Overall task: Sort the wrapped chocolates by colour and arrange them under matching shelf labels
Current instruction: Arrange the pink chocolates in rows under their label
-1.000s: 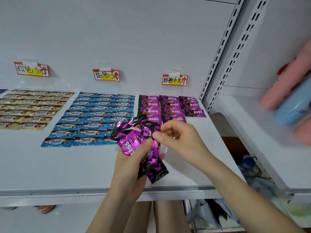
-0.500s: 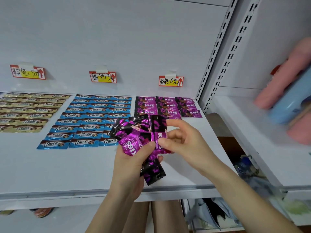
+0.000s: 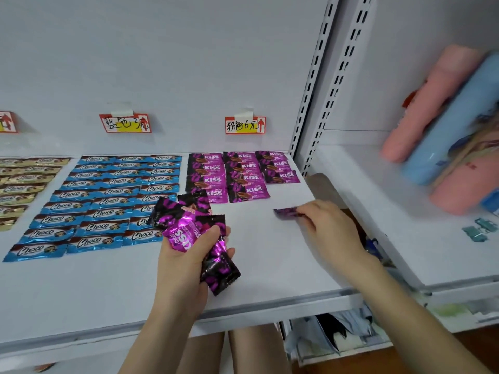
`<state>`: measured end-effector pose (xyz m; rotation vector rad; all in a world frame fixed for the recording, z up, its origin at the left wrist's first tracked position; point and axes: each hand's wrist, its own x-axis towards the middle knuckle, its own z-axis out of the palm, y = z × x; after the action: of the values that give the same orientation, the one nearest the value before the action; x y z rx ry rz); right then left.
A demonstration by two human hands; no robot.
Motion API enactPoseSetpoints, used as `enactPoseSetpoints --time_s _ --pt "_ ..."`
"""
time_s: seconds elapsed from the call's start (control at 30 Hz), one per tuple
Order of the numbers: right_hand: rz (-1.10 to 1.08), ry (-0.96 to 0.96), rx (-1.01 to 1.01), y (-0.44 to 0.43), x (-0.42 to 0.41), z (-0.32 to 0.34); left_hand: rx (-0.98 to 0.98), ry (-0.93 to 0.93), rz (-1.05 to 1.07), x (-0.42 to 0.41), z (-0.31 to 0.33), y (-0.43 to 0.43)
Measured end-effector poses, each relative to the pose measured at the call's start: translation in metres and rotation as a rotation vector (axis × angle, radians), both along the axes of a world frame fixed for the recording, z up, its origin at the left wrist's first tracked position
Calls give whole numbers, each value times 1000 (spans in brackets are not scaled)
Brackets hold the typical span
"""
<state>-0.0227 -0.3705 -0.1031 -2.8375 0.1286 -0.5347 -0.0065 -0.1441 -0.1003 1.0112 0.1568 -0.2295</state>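
Presently on the shelf (image 3: 108,287): pink rows (image 3: 237,174) of KISS chocolates in three columns beneath the pink label (image 3: 245,125); blue chocolates (image 3: 108,203) in rows beneath the blue label (image 3: 124,123); gold chocolates (image 3: 24,182) at far left.

Left hand (image 3: 186,263): fingers and thumb curled round a fanned pink bunch (image 3: 189,225), near the shelf front.

Right hand (image 3: 329,228): fingertips pinching a single pink chocolate (image 3: 286,212) by its end, below the rightmost, shortest column. It is blurred, so contact with the shelf cannot be told.

Three shelf labels (image 3: 245,125) are showing. Eleven pink chocolates (image 3: 206,180) are lying flat, twenty-seven blue chocolates (image 3: 108,201) beside; gold chocolates (image 3: 27,178) are running off-frame.
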Motion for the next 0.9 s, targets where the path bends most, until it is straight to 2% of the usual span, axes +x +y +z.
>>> enactPoseSetpoints --time_s 0.27,0.43,0.9 --pt "60 43 -47 -4 12 -15 15 -7 -14 4 -3 -1" --pt "104 44 57 -12 36 -16 14 -9 -17 5 -3 2" --pt "157 36 70 -14 45 -24 -1 14 -16 3 -7 1"
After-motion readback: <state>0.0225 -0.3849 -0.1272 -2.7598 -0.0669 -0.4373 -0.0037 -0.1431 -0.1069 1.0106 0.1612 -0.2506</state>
